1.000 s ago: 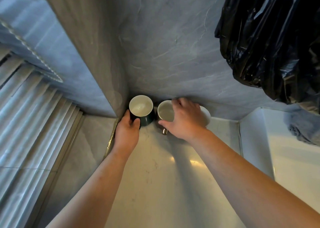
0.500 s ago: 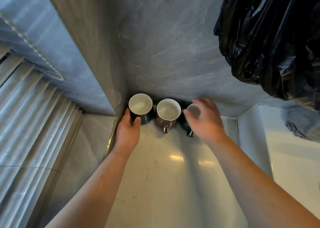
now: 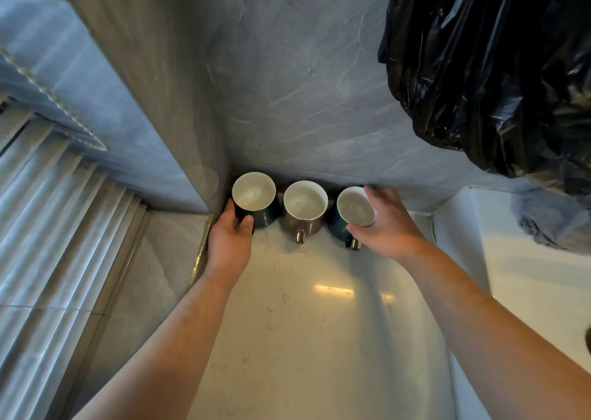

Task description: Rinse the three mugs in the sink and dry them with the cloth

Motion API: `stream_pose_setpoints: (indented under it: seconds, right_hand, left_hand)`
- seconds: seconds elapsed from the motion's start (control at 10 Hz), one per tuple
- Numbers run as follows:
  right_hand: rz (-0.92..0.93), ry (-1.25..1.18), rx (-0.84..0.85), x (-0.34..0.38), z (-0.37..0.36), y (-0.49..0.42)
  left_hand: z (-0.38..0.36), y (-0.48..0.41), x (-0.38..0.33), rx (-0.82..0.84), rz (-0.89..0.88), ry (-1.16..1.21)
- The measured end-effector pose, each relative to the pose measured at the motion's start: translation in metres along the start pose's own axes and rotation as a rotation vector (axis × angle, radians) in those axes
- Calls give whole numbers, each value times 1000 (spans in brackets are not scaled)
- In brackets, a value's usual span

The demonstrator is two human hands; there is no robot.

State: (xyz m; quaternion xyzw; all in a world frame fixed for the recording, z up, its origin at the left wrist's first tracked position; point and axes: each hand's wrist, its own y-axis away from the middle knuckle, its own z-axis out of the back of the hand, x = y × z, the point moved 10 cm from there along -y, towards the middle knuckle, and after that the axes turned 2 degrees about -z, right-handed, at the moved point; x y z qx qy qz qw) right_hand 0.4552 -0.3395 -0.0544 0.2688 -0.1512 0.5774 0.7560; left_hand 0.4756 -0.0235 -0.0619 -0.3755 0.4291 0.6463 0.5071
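The grey wall fills most of what we see, with a black bag hanging at the upper right and slatted blinds at the left. Below lies the pale bench, and the white sink adjoins it on the right, with the cloth bunched at the sink's far side. Both arms reach forward to the back of the bench. The left hand grips the left mug low on its dark body, thumb on the near side and fingers tucked behind, next to the corner. The right hand clasps the right mug, thumb under the near rim and fingers reaching round the far side. The middle mug, brown, stands untouched between them. All three stand in a row against the wall, close together, mouths up, and we see nothing in them. Two small handles, on the middle mug and the right mug, point back toward us. We judge that rinsing has not begun. The move ahead turns on one fact: the sink lies to the right of the row, so the right mug and the right hand are nearest it, while the left mug must cross the bench, past the middle mug, to get there.
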Motion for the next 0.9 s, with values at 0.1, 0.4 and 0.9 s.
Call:
stream_pose_setpoints:
  seconds: [0.1,0.4,0.9]
  right_hand:
    - [29,0,15,1,2,-3]
    - [59,-12,34,1,0,-3]
    - [46,-70,17,6,7,8]
  left_hand:
    - [-2,1,1,1,1,26]
    - [-2,1,2,-6,-18,21]
    - [7,7,-11,7,2,-132]
